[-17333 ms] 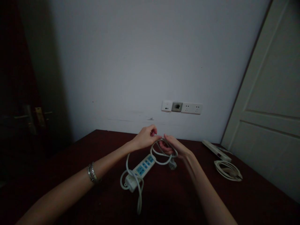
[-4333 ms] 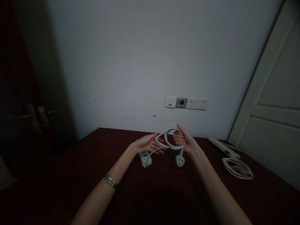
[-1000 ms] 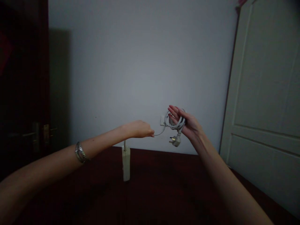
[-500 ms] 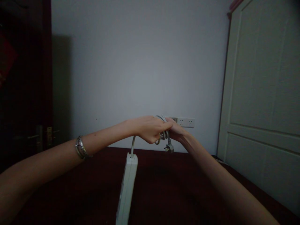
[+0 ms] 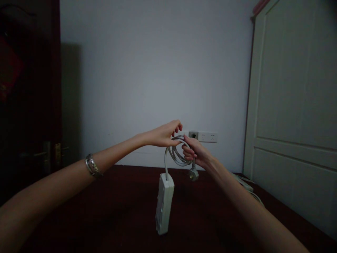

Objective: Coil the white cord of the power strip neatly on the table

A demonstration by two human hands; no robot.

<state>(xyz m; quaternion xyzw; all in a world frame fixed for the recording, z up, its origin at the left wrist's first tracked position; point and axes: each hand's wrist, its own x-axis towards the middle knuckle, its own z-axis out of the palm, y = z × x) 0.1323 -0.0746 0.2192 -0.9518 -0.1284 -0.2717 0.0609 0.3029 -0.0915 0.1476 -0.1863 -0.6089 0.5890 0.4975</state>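
My right hand [image 5: 198, 151] is closed around a loosely coiled grey power cord [image 5: 177, 159], gripping the coil on its right side. Below these fingers hangs the cord's plug [image 5: 193, 174]. My left hand [image 5: 165, 134] is at the upper left of the coil, its fingers lifted and spread from the thumb, which lies at the cord. From the left end of the cord a white power strip [image 5: 165, 203] dangles upright above the dark red surface [image 5: 126, 211]. Its socket face is turned to the left and hard to see.
Behind my hands, wall sockets [image 5: 207, 137] sit low on the pale wall. Another white strip with a cord [image 5: 246, 183] lies at the right, partly hidden by my right forearm. A pale wardrobe [image 5: 292, 123] stands right; a dark door [image 5: 31, 105] is left.
My left hand has loosened from the cord and lifted its fingers. The coil has spread into wider loops. The power strip has swung right and farther away, and its whole length now shows.
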